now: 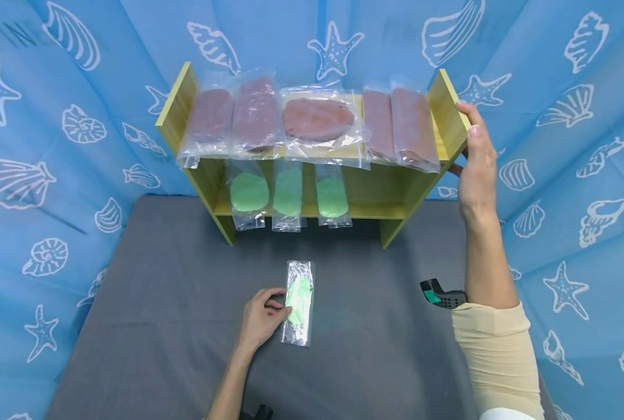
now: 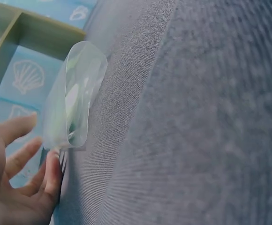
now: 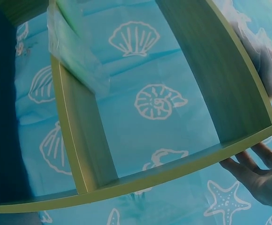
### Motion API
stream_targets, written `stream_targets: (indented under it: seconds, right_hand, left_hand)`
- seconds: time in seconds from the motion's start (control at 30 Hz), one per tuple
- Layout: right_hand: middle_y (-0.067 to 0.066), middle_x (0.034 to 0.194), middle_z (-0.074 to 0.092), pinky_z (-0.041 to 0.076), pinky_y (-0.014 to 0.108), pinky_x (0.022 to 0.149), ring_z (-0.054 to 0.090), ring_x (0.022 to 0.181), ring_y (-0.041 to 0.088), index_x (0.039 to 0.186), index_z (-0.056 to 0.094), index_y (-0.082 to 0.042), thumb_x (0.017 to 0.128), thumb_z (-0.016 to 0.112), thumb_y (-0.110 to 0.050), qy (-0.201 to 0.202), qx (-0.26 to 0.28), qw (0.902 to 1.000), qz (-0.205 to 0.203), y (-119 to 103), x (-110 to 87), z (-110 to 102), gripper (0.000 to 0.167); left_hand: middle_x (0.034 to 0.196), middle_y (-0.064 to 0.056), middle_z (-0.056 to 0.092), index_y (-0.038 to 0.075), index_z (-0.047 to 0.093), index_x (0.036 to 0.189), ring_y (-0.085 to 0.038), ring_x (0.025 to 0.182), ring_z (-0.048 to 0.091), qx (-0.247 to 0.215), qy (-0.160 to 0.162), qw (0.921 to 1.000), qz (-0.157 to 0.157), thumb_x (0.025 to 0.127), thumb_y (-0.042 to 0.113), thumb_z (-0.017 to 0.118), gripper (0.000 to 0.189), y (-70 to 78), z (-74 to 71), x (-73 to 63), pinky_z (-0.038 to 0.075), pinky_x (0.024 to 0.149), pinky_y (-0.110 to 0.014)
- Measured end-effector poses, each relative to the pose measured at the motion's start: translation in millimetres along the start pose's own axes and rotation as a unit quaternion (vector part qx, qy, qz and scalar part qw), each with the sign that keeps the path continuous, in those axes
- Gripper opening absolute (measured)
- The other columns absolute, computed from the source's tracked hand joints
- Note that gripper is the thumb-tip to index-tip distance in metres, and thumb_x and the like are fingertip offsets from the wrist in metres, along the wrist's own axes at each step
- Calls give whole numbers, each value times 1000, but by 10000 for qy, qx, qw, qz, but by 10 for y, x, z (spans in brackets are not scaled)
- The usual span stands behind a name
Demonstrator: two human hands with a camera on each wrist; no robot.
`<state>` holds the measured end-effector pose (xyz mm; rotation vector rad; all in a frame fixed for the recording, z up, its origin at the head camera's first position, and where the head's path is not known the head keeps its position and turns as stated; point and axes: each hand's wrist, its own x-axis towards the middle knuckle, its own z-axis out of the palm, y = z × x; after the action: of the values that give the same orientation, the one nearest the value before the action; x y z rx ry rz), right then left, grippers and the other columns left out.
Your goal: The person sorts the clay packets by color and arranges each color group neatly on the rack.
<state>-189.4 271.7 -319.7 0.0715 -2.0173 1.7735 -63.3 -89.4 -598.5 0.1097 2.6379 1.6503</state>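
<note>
A small clear bag with something flat and green inside [image 1: 298, 303] lies on the grey cloth. My left hand [image 1: 262, 321] is at its left edge, thumb and forefinger touching it with a gap between them. In the left wrist view the other fingers [image 2: 21, 159] spread loosely beside the bag [image 2: 75, 98]. My right hand [image 1: 477, 169] rests on the right side panel of a yellow-green wooden shelf [image 1: 448, 102]. The right wrist view shows its fingers [image 3: 248, 171] against the panel's outer face; the thumb's hold is unclear there.
Bags of reddish-brown flat pieces [image 1: 319, 119] line the shelf's top tier. On the lower tier three bags with green pieces [image 1: 288, 192] overhang the front edge. Blue curtains with white shells [image 1: 20, 184] surround the grey-covered table [image 1: 160, 326].
</note>
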Motion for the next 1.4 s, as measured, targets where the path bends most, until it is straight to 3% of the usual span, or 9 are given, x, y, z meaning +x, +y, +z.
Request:
stream_targets:
  seconds: [0.23, 0.47, 0.77, 1.13, 1.4]
  right_hand:
    - [8, 128, 49, 45, 39, 78, 48, 107, 23, 140, 56, -34, 105, 37, -42, 70, 16, 10000, -16, 0, 0, 2, 40]
    - [9, 127, 48, 45, 40, 79, 48, 108, 23, 140, 56, -33, 105, 37, -41, 36, 91, 9999, -103, 19, -13, 19, 41]
    - [9, 129, 47, 44, 41, 80, 47, 109, 23, 140, 56, -33, 105, 37, -41, 45, 135, 9998, -132, 27, -19, 30, 41]
    - [8, 131, 47, 44, 42, 82, 46, 110, 22, 140, 56, -34, 104, 37, -41, 95, 47, 9999, -116, 13, -3, 43, 41]
    - [10, 124, 50, 43, 42, 80, 47, 107, 22, 139, 57, -32, 104, 38, -40, 134, 293, 9994, -151, 36, -7, 50, 40]
  left_hand:
    - [100, -1, 65, 13, 72, 114, -12, 77, 60, 771, 64, 9970, 99, 76, 15, 87, 41, 54, 85, 9, 50, 68, -29]
    - [104, -3, 61, 15, 69, 120, -14, 81, 59, 1359, 50, 9907, -93, 73, 20, 89, 51, 101, 177, -35, 48, 67, -33]
    - [98, -4, 62, 14, 69, 119, -18, 79, 60, 1810, 278, 9829, 194, 68, 16, 91, 55, 109, 241, -40, 49, 68, -37]
    - [88, 8, 60, 22, 69, 120, -13, 72, 54, 2167, 138, 9758, 244, 68, 18, 89, 56, 136, 246, 4, 43, 58, -33]
    - [83, 6, 54, 21, 66, 123, -5, 63, 47, 1964, -117, 9774, 772, 73, 10, 84, 55, 85, 210, 4, 40, 54, -27]
